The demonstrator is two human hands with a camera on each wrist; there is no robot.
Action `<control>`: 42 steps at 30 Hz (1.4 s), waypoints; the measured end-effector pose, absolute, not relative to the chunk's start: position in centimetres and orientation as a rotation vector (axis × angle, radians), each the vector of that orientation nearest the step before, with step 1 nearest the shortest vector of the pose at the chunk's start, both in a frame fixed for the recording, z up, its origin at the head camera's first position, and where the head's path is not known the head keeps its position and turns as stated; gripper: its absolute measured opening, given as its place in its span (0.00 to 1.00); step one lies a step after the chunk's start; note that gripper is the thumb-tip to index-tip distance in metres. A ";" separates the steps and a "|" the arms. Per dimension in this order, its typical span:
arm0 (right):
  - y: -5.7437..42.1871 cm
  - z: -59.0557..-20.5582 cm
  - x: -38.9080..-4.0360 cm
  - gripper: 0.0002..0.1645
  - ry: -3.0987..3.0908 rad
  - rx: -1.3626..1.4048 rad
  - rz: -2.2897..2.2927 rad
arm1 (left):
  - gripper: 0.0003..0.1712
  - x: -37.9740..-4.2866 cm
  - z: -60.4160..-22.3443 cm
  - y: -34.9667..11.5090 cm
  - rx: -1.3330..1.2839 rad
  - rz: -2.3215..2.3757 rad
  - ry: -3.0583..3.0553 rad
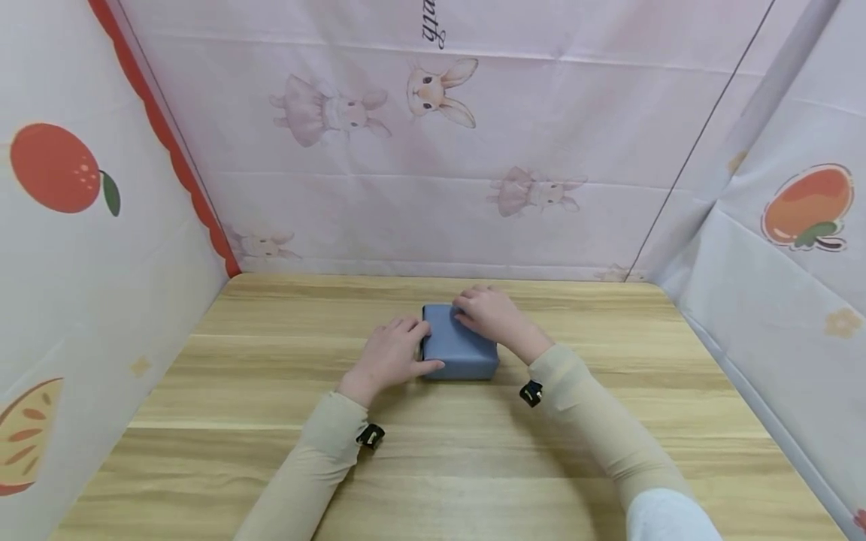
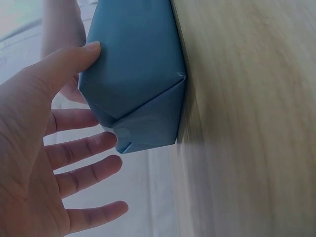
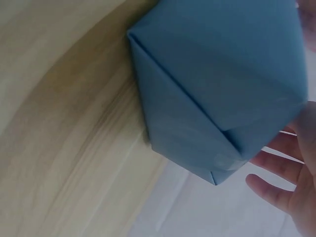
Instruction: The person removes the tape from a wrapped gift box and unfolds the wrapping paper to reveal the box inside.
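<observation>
A blue paper-wrapped parcel [image 1: 460, 342], boxy with smooth, faintly glossy faces, lies on the table [image 1: 440, 481], between the two hands. Its end faces show diagonal folds meeting in pointed flaps (one seems to carry a patch of clear tape). At the parcel's left end, the left hand [image 1: 391, 352] has its fingers loosely spread and fairly straight, the thumb touching the near side. The right hand [image 1: 492, 312], fingers relaxed, rests at the parcel's far right part, covering that corner from the head view. Beneath the parcel runs pale, streaky wood-grain; beyond it hangs a creased pinkish cloth [image 1: 379, 203] printed with rabbits. Nearer than the parcel, beige sleeves [image 1: 602, 421] cover both forearms, with a small black device [image 1: 370, 436] by the left wrist.
</observation>
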State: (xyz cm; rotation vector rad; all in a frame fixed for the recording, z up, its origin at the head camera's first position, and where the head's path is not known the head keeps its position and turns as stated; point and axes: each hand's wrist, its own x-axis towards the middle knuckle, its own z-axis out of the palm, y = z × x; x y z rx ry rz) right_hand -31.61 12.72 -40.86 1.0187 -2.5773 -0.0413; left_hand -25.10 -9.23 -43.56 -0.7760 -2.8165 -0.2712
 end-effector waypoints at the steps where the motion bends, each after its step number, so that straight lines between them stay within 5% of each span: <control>1: 12.6 -40.9 -31.7 0.11 -2.567 1.020 -0.064 | 0.36 -25.1 -43.6 -9.2 -0.777 -0.273 -2.817; 42: 11.8 -41.7 -33.6 0.07 -2.434 1.075 -0.255 | 0.37 -25.6 -43.9 -9.3 -0.769 -0.286 -2.819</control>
